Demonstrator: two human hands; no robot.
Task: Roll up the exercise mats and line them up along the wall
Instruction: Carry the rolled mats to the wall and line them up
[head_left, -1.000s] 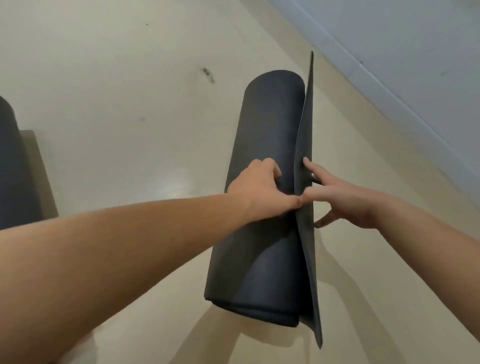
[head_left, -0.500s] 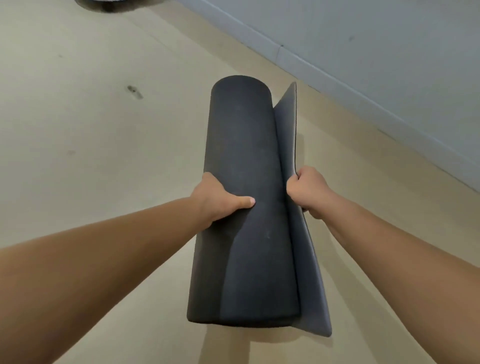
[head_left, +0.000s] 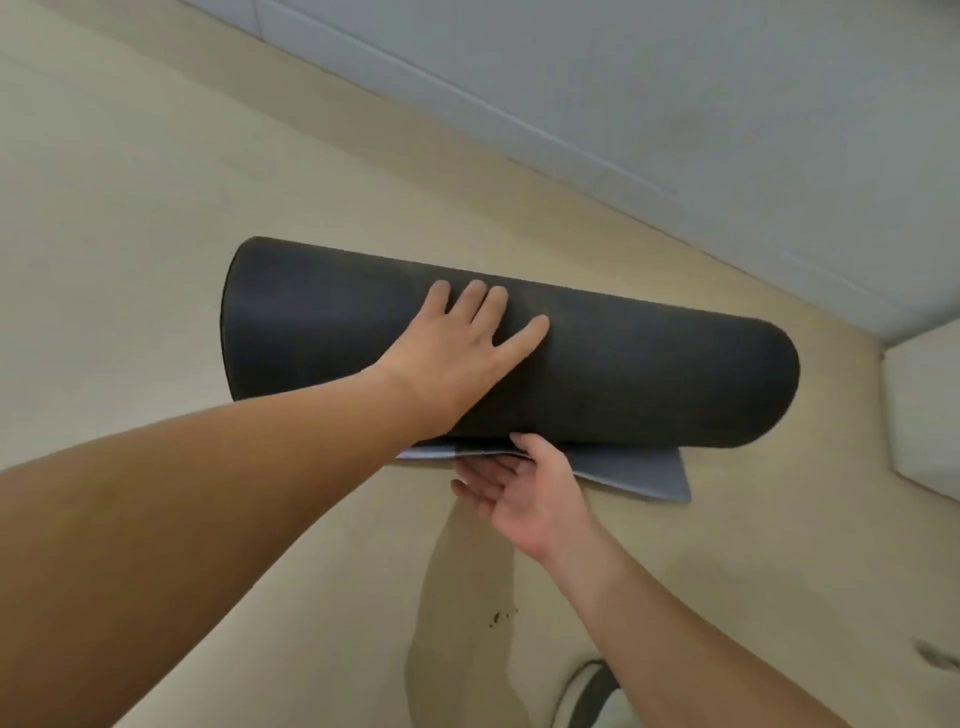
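Comparing with half a second ago, I see the rolled mat (head_left: 623, 364) now crosswise near the wall (head_left: 675, 78); left hand (head_left: 457, 353) flat, fingers spread, right hand (head_left: 530, 493) open-palmed under its flap (head_left: 639, 475).

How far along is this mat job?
Done: the mat is rolled and lies near the wall. In hand: left hand presses on the roll, right hand is at the loose flap. Left: tuck the flap, set it against the wall.
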